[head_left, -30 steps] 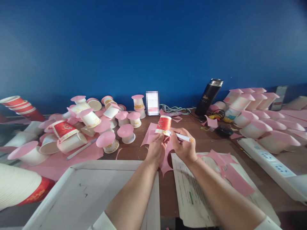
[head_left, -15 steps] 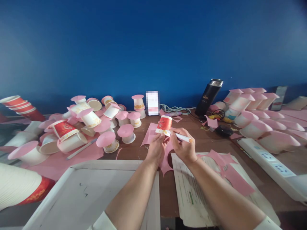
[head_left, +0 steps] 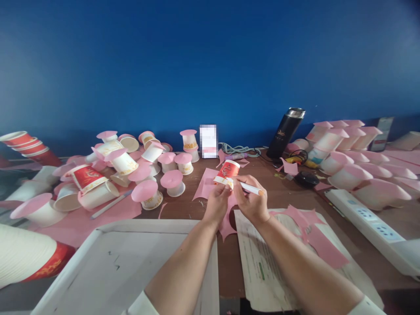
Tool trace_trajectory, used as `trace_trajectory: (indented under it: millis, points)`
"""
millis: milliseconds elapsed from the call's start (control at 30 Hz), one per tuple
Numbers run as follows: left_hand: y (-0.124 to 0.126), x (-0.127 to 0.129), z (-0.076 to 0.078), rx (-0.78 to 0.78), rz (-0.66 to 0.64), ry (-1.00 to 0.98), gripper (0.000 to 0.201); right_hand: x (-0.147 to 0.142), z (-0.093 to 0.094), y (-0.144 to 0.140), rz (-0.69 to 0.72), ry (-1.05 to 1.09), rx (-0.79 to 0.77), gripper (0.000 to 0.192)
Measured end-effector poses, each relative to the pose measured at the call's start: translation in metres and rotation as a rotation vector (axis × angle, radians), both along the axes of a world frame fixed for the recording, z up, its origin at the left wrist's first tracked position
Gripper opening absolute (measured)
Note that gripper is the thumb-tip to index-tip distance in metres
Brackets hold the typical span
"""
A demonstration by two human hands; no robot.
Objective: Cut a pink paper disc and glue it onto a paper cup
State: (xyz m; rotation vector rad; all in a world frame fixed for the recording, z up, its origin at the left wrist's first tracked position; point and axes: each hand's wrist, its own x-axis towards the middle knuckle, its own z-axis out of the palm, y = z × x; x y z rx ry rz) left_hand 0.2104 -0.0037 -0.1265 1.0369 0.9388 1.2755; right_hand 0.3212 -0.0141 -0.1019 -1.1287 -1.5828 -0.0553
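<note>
In the middle of the head view, my left hand (head_left: 218, 202) grips the lower part of a red paper cup (head_left: 227, 169) with a white, gold-patterned band. My right hand (head_left: 252, 199) is closed round a slim white pen-like tool (head_left: 252, 188), whose rear end looks orange. Its front end is at the cup's lower side, hidden by my fingers. Whether its tip touches the cup, I cannot tell. The cup leans to the right above a sheet of pink paper (head_left: 204, 184). Pink paper offcuts lie beneath my wrists.
Paper cups with pink discs (head_left: 173, 180) crowd the left; more pink-topped cups (head_left: 348, 171) stand right. A black flask (head_left: 285, 134), a mouse (head_left: 306, 179), a power strip (head_left: 369, 218), a white tray (head_left: 131, 225) and a stack of cups (head_left: 26, 256) surround my arms.
The cup has tilted further to the right in my left hand, which has shifted slightly right. My right hand stays almost where it was, still holding the pen-like tool.
</note>
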Motion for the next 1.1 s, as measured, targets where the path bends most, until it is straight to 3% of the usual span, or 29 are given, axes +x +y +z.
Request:
trace_trajectory:
  millis: [133,400,633,800,933,1100]
  points:
    - [-0.003,-0.002,0.005,0.078,-0.028,0.137,0.027,0.001,0.000,0.000,-0.020,0.019,-0.023,0.011]
    - [-0.002,0.000,0.007,0.120,-0.025,0.088,0.020,0.000,0.003,-0.004,0.063,0.023,-0.085,0.016]
    - [-0.004,0.001,0.013,0.099,-0.004,0.067,0.023,0.001,0.001,-0.002,-0.032,0.046,-0.048,0.015]
    - [-0.002,0.001,0.011,0.109,-0.008,0.027,0.020,-0.001,0.002,-0.003,0.045,0.023,-0.076,0.015]
    - [0.000,0.002,0.006,0.137,-0.004,0.029,0.023,-0.001,0.001,-0.003,-0.007,0.040,-0.051,0.014]
    - [0.000,0.002,0.006,0.139,-0.030,-0.005,0.022,0.000,0.000,-0.002,0.024,0.020,-0.066,0.014]
